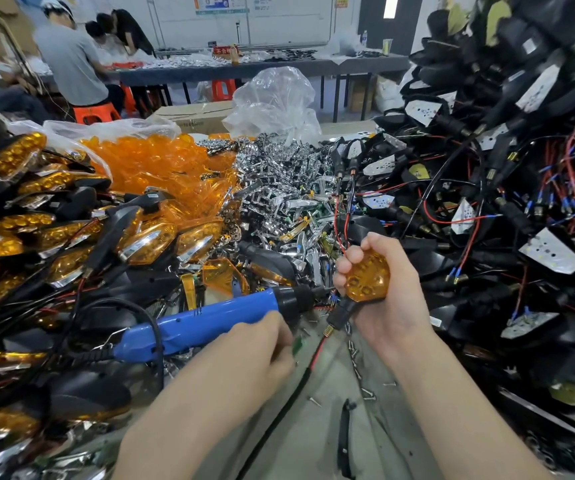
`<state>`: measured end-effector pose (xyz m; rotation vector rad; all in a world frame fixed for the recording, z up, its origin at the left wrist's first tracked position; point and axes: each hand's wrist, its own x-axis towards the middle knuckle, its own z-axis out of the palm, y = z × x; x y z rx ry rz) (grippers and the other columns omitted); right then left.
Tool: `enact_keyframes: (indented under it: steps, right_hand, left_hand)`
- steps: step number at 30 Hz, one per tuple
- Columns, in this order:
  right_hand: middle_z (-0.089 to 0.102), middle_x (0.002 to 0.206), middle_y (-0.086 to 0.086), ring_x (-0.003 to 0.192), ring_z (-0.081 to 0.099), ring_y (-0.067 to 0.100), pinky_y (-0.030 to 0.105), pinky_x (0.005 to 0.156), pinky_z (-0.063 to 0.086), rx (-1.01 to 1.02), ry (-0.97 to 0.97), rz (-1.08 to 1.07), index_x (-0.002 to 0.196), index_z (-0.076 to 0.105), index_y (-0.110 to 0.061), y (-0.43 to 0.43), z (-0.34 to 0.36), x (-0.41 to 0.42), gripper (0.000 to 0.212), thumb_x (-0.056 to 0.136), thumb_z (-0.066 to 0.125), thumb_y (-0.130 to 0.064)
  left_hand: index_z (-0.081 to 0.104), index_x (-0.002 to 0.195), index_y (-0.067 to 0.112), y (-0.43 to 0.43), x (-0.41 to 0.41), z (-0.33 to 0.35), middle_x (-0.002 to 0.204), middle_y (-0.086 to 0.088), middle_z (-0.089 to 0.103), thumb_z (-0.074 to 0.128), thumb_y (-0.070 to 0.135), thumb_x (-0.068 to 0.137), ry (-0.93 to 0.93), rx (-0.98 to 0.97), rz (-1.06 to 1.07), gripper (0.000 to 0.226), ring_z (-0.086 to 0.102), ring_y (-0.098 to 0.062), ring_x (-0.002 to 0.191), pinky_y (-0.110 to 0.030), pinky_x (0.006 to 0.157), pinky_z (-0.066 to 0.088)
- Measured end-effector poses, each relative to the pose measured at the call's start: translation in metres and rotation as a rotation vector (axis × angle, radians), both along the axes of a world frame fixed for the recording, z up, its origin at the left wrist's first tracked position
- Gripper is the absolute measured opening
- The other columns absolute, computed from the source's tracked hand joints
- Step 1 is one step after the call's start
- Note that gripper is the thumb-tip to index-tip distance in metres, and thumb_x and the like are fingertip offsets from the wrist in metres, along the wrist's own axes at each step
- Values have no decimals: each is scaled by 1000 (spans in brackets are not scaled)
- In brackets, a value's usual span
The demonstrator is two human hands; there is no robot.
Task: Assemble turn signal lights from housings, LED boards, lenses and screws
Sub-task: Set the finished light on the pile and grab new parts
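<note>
Fingers of the right hand (pixel 395 303) wrap around a turn signal light (pixel 367 277), its orange lens facing up and its black stem pointing down toward the table (pixel 317 441). The left hand (pixel 258 351) lies curled against a blue electric screwdriver (pixel 210 318) that rests on the pile; whether it grips the tool cannot be told. Loose screws (pixel 365 393) lie on the table between the forearms. Finished lights (pixel 19 161) are heaped at the left, orange lenses (pixel 161 168) and chrome reflectors (pixel 279 168) behind, and wired black housings (pixel 487 202) at the right.
</note>
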<state>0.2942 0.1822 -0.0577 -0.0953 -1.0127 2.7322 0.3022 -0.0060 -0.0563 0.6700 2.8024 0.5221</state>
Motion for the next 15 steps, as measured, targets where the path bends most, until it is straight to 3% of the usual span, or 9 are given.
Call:
enact_keyframes:
  steps: [4,7,12,15]
  right_hand:
    - [60,67,1,60,62,17,29,56,55,31,-31,-37,70,67,-19,-4,-5,-6,32,100,57,-14]
    - [63,69,1,63,64,17,29,59,56,87,-30,-41,62,73,-27,-9,-7,-6,42,100,59,-14]
    - [64,70,2,65,65,18,28,61,57,103,-49,-61,74,70,-21,-17,-12,-8,27,100,63,-20]
    - [61,68,4,61,64,17,28,59,56,133,-85,-65,66,69,-22,-21,-6,-6,30,87,69,-44]
  left_hand:
    - [48,92,34,-2,-9,9,77,9,72,51,29,100,-33,438,188,10,63,-13,56,-30,51,53]
    - [58,91,33,0,-9,18,79,11,73,58,25,99,10,753,235,11,59,-5,51,-17,47,45]
    - [63,99,23,15,-7,17,82,3,72,62,12,96,-31,964,192,11,63,-12,60,-30,54,55]
    - [66,102,21,27,-3,12,85,1,71,64,6,95,-42,1048,162,16,66,-15,63,-27,57,57]
